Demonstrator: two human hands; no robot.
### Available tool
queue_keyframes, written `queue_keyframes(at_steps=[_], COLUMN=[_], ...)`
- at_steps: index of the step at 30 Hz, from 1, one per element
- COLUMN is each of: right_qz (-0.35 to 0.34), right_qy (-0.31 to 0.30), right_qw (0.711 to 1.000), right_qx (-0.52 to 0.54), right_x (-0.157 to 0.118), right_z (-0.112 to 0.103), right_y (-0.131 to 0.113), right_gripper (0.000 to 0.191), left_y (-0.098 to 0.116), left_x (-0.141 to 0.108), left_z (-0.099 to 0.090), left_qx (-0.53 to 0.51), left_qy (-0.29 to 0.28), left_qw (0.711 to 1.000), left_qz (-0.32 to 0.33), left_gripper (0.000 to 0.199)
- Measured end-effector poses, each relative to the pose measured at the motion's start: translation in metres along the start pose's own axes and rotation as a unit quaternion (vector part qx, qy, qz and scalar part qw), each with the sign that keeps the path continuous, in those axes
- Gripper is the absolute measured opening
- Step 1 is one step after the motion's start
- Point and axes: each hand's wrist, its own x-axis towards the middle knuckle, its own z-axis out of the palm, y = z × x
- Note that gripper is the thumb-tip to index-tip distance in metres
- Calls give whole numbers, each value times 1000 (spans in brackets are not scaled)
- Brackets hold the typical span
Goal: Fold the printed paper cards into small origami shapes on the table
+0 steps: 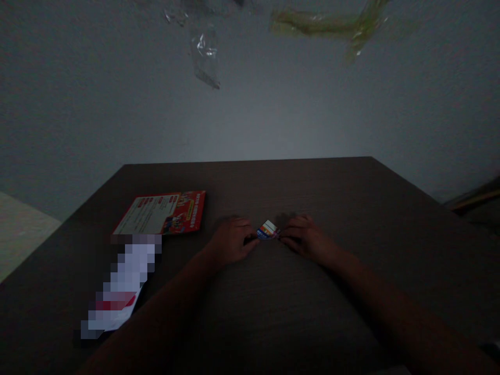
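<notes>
Between my two hands, near the middle of the dark table, is a small piece of printed paper or card [267, 229], white with blue and orange print. Its shape looks like a diamond, and its exact kind is too small to tell. My left hand [233, 239] pinches its left corner between thumb and fingers. At the right corner, my right hand [307, 237] closes its thumb and fingertips on the edge. Both forearms reach in from the bottom of the view. The light is dim, so the fingertips are hard to make out.
Left of my hands lies a flat red printed box or booklet [166, 213] with a pale text panel. Nearer, beside my left forearm, rests a phone-like slab [128, 281], mostly pixelated. The wooden table [250, 179] meets a grey wall [250, 114] bearing yellowish tape [320, 23].
</notes>
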Motion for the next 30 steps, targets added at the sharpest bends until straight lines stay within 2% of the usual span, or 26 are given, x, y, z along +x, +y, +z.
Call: queue_keyframes(at_steps=[5, 14, 30], right_qz=[14, 62, 144], right_qy=[8, 4, 22], right_qw=[1000, 998, 988], right_qx=[0, 15, 53], right_x=[0, 2, 6], right_z=[0, 0, 5], right_y=[2, -1, -3], right_gripper=[15, 13, 18], left_y=[-1, 3, 15], left_x=[-1, 2, 6], left_z=[1, 1, 7], left_qx=[7, 18, 104], left_qy=[6, 2, -17], left_qw=[999, 999, 989], left_qz=[-35, -45, -103], left_gripper=[16, 18, 21])
